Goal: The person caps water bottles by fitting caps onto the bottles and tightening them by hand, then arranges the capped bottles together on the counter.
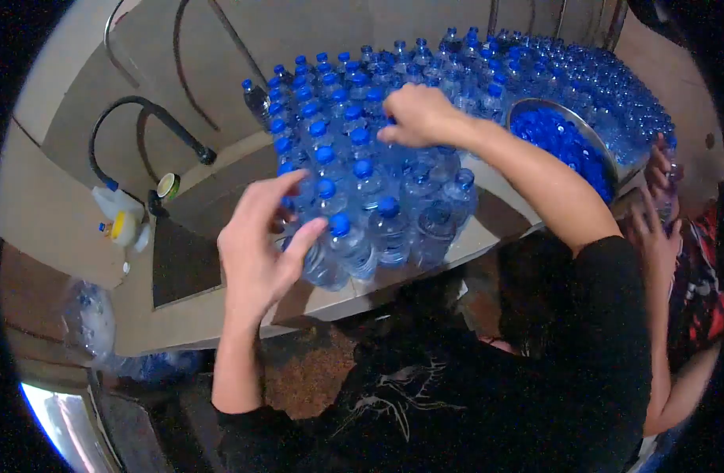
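Note:
Rows of clear plastic bottles stand upright on the counter, many with blue caps. My left hand (255, 240) is at the front left corner of the group, thumb and fingers apart, beside a capped bottle (352, 248). My right hand (425, 117) is over the middle of the rows with its fingers curled in. What those fingers hold, if anything, is hidden. Close by is a capped bottle (362, 142), while an uncapped bottle (463, 185) stands at the right front of the group.
A metal bowl (610, 162) of loose blue caps rests among the bottles. A black curved faucet (145, 101) rises behind a dark sink (181, 268) at left. Another person's hands (654, 213) hold a bottle at far right. A yellow-and-white container (125, 227) sits left.

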Available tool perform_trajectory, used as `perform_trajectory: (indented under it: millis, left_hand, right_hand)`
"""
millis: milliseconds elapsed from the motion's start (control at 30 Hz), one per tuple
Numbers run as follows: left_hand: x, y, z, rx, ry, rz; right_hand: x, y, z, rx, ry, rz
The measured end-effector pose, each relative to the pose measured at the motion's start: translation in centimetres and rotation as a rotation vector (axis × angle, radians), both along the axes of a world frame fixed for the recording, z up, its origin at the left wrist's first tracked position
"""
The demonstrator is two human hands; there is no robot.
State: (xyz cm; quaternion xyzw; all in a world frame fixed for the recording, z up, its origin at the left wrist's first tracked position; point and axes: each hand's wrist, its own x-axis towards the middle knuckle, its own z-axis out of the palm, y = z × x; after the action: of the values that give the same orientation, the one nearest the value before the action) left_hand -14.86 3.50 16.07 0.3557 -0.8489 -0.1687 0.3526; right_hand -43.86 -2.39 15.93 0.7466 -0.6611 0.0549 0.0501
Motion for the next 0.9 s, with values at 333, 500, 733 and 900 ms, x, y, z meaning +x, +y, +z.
perform_trajectory:
  millis: [333, 500, 733, 900]
  left_hand:
    - [-14.9, -4.3, 0.0, -0.173, -0.836, -0.216]
    - [-16.1, -4.8, -0.4, -0.164, -0.741, -0.23]
    - [-13.5, -2.8, 9.3, -0.085, -0.354, -0.024]
    - [-5.7, -2.2, 16.0, 0.059, 0.018, -0.009]
  right_hand:
    - [-12.8, 8.2, 2.4, -0.442, -0.378, -0.075]
    - [-28.6, 13.2, -8.5, 0.084, -0.018, -0.582]
    - [-29.9, 14.0, -11.6, 0.141, -0.067, -0.463]
    - [-32.0, 13.5, -12.0, 0.048, -0.059, -0.33]
